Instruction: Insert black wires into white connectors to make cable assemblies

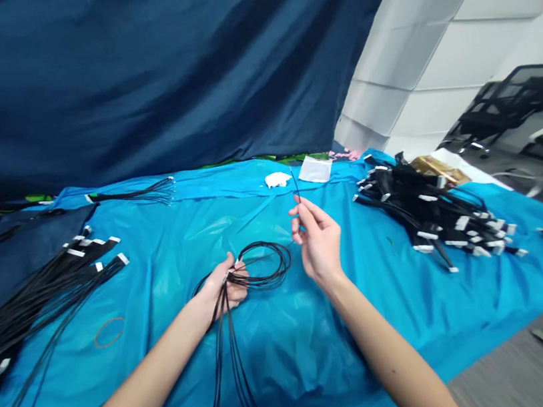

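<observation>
My left hand [226, 285] is closed round a bundle of thin black cables [233, 364], pinching them where they curl into a loop [266, 263] lying on the blue plastic sheet [322, 344]. The cable tails run down toward me off the front edge. My right hand [317, 241] is raised just right of the loop, fingers pinched on a thin black tie [295, 186] that sticks upward. The two hands are a short gap apart.
A heap of coiled black cables with white labels [435, 214] lies at the right. Long straight labelled cables [36, 290] fan out at the left, more cables [143, 193] at the back. A rubber band [110, 332], white scrap [277, 179] and clear bag [315, 169] lie around. Dark blue cloth [157, 78] hangs behind.
</observation>
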The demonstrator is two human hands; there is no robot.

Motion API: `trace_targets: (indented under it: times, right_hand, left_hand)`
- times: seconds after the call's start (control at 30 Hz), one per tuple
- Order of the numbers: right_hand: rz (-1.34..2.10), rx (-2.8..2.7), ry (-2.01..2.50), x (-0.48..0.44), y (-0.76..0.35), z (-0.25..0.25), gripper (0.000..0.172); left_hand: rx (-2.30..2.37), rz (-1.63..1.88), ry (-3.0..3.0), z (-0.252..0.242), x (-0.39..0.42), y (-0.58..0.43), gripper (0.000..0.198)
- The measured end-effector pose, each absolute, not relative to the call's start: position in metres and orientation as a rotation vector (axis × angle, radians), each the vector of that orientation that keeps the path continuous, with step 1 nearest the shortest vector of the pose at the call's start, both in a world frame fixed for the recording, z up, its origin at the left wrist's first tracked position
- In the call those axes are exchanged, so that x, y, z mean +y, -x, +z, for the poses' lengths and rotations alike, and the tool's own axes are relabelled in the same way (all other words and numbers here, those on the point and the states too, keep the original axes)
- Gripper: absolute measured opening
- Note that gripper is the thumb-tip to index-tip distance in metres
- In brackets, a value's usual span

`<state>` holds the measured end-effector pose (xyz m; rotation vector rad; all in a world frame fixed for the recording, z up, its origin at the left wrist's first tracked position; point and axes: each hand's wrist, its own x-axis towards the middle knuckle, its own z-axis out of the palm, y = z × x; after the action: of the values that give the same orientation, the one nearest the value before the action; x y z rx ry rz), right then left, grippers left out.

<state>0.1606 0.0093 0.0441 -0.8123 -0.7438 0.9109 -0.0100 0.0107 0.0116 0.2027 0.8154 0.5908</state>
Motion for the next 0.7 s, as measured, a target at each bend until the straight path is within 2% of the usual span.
trace_targets:
  times: [0.13,0.23,0.33,0.47,0.7]
  right_hand:
    - [0.546,-1.006,0.969,0.002,-0.158,0.044,0.018]
    - [0.224,-1.369,0.994,-0.008,-0.149,0.039,0.009]
    - [0.036,-1.662,0.915,-0.016,-0.137,0.03,0.009]
    - [-0.055,-1.771,0.912,-0.018,-0.127,0.02,0.012]
    - [0.007,-1.738,0.903,-0.02,-0.124,0.022,0.014]
  left_hand:
    - [0.974,0.778,-0.332,0.014,0.006,0.004,0.037]
    - [1.125,1.039,-0.526,0.017,0.002,-0.001,0.045]
    - [1.189,1.223,-0.687,0.017,0.0,-0.002,0.05]
    - [1.14,1.338,-0.857,0.014,-0.002,-0.003,0.05]
    - [1.161,1.403,-0.988,0.02,-0.015,-0.01,0.048]
